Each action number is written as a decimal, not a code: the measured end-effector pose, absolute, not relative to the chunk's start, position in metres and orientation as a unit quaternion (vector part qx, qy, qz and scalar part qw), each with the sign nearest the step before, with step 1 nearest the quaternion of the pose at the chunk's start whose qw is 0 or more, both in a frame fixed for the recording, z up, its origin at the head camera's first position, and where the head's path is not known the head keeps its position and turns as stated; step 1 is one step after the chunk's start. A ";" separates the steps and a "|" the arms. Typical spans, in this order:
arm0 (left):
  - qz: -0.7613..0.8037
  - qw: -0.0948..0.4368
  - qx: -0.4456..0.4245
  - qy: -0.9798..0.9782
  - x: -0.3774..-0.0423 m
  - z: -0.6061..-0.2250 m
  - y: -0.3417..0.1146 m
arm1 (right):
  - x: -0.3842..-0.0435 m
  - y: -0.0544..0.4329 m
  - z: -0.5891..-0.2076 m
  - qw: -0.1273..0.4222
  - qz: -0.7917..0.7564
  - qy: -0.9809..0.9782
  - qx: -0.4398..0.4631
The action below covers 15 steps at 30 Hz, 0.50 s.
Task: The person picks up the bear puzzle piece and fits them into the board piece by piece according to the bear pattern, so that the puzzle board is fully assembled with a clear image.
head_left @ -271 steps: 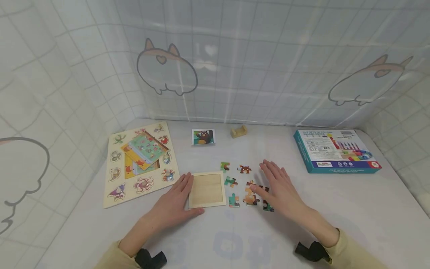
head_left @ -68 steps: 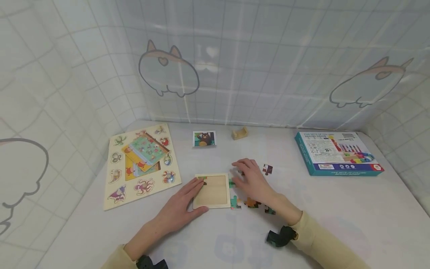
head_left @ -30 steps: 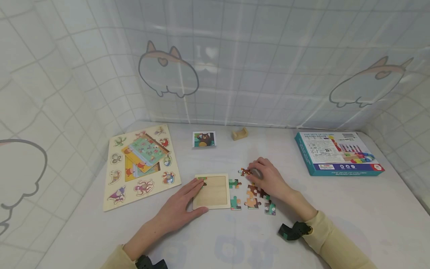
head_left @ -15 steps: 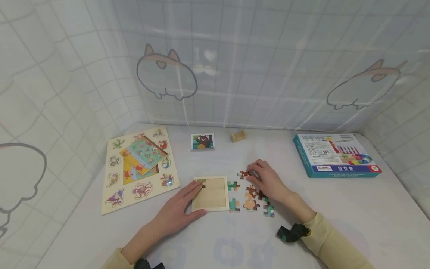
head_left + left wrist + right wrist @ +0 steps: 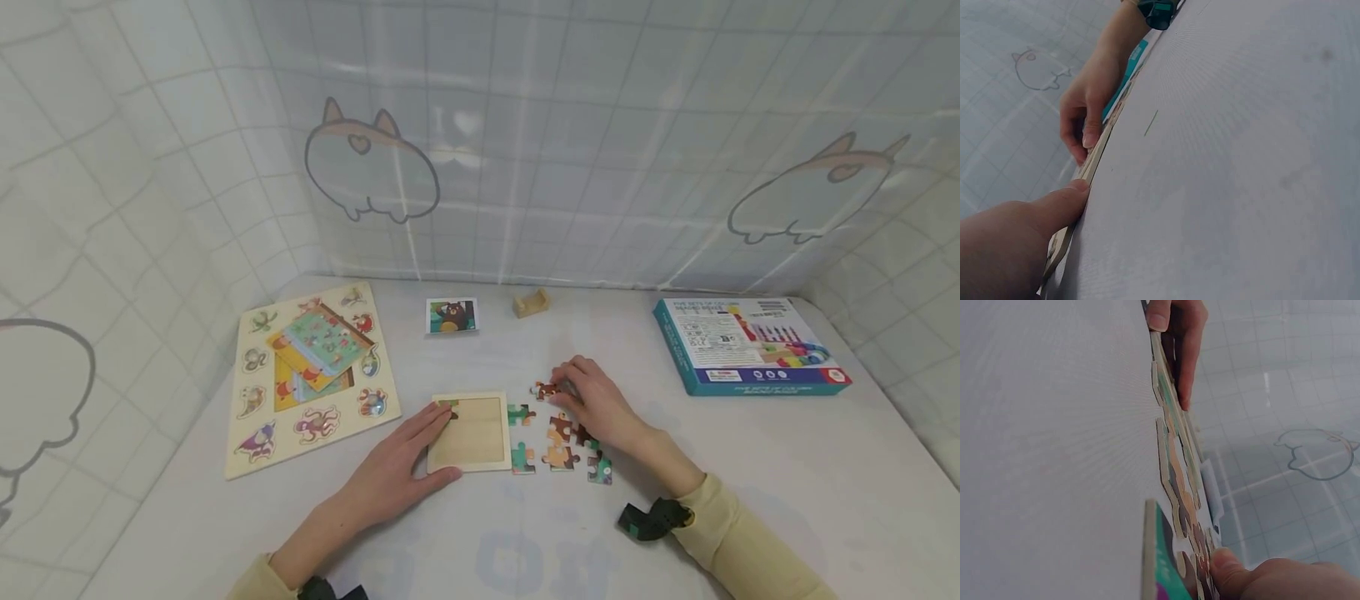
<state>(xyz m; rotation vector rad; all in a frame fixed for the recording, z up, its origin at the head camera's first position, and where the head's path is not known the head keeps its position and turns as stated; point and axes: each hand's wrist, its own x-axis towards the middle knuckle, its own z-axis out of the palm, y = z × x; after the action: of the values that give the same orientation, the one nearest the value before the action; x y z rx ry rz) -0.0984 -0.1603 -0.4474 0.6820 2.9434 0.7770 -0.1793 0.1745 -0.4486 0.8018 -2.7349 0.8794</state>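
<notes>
A square wooden puzzle tray (image 5: 468, 431) lies at the middle of the table, with a green and brown piece (image 5: 452, 407) in its top left corner. My left hand (image 5: 399, 472) rests at the tray's left side, fingers extended over the rim and partly covering that piece. Its thumb (image 5: 1063, 206) touches the near edge. Right of the tray, my right hand (image 5: 600, 406) pinches a brown jigsaw puzzle piece (image 5: 545, 390) at its right side. Several other jigsaw pieces (image 5: 560, 457) lie below it, some partly hidden by the right hand.
Behind the tray lie a small bear picture (image 5: 452, 316) and a small wooden stand (image 5: 532, 302). A sea-animal puzzle board (image 5: 330, 454) with cards (image 5: 318, 342) on it lies left. A teal-edged box (image 5: 750, 346) is at the back right.
A piece now sits in the tray's corner, which held none 9 seconds ago. My right hand has drawn back rightward since 2.3 seconds ago and holds the brown piece. My left hand stays put.
</notes>
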 end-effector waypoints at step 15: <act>0.242 -0.005 0.226 0.944 -0.098 -0.450 -0.161 | -0.180 0.174 -0.450 0.082 0.301 -0.910 0.271</act>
<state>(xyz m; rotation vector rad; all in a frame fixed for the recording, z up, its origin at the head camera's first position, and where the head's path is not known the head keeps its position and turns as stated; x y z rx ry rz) -0.0981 -0.1612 -0.4500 0.7125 2.9737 0.7624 -0.1796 0.1741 -0.4498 0.8108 -2.7203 0.8995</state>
